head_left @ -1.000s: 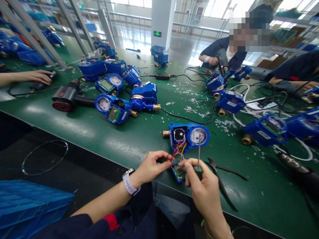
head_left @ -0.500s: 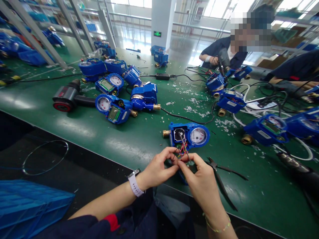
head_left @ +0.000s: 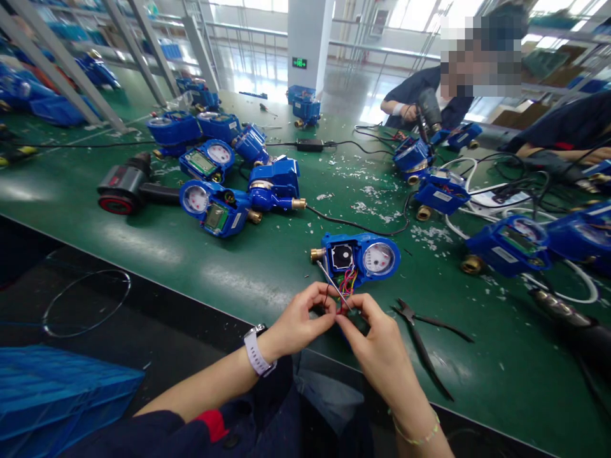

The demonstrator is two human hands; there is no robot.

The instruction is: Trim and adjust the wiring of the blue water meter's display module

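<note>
Open blue plastic meter [head_left: 359, 261] sits on green bench [head_left: 229, 257] in front of the hands, its hsg holding a blk sq. part [head_left: 342, 256] + thin colored wires [head_left: 349, 280]. L hand [head_left: 303, 319] pinches wires just below, R hand [head_left: 379, 337] grips a slim metal rod [head_left: 328, 277]; wire ends & rod's lower end hidden by fingers. Lower L, blue ribbed plastic crate [head_left: 67, 385], cut off at frame edge, inside can't be made out.

Open lane between wired meter [head_left: 358, 266] and meter cluster [head_left: 210, 162]; pliers [head_left: 410, 316] obstruct beside right hand [head_left: 379, 334].
</note>
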